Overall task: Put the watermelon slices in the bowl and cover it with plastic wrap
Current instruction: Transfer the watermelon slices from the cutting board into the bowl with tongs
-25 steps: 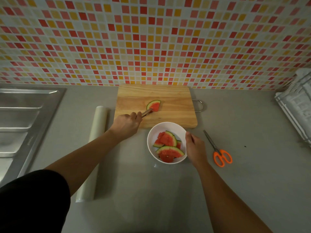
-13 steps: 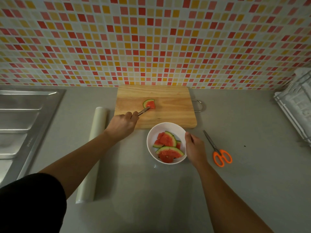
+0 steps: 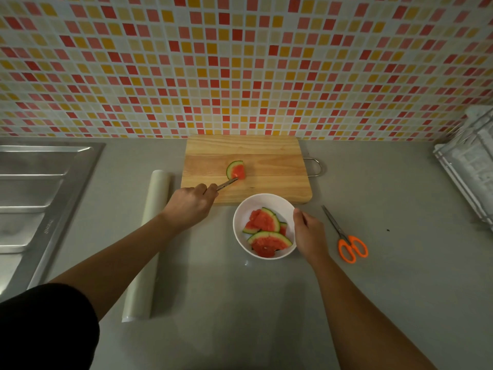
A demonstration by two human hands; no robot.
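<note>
left sleeve [image 3: 45,327]: black, probably short | forearms bare | hands ungloved

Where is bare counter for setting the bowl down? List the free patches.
Free: the counter right of the scissors, and the stretch nearer the person between both forearms. Crowded: the bowl sits tight against the cutting board, with the wrap roll to its left.

1 bowl [image 3: 262,209], 1 board [image 3: 266,156], 1 scissors [image 3: 346,240].
</note>
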